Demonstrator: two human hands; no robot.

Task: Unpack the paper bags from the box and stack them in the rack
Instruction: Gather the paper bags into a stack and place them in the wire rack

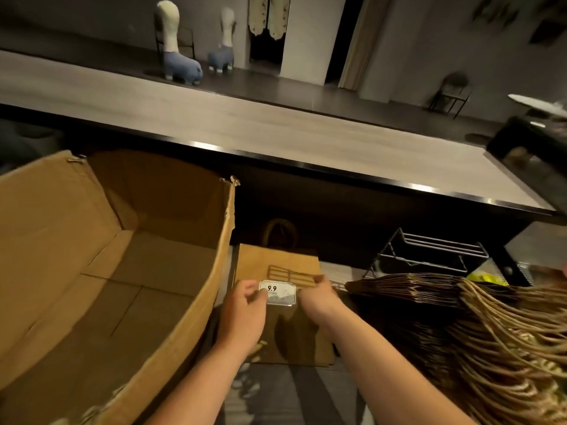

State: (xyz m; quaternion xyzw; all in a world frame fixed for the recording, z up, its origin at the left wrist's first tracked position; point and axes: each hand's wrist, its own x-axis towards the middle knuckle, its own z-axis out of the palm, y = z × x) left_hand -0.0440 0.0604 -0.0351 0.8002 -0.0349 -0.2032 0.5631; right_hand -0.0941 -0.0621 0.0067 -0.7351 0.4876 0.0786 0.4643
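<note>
My left hand [245, 305] pinches the left edge of a small price tag [278, 293], and my right hand [317, 294] grips its right edge, fingers curled round the tag and the wire holder [290, 276] just beyond it. Both hands are occupied with the tag, not with a bag.

Under the hands lies a flat paper bag [276, 259], its handle loop pointing away from me. To the right of my right hand, close by, sits a thick stack of paper bags [429, 289] with rope handles fanning toward me. The box [107, 256] stands to the left of my left hand; what I can see of its floor holds no bags.

I judge the unpacking to be near done or done, and the present step to be a side matter: fixing or removing the tag. The next move calls for releasing the tag, then taking up the bags and carrying them to the wire rack [429, 253], beyond and to the right of my right hand.

Limits of view: the near part of the box floor is cut off. The rack is partly behind the stack, and I cannot tell whether it holds anything. How the tag attaches to the holder is unclear. The lower print on the tag is unreadable.
</note>
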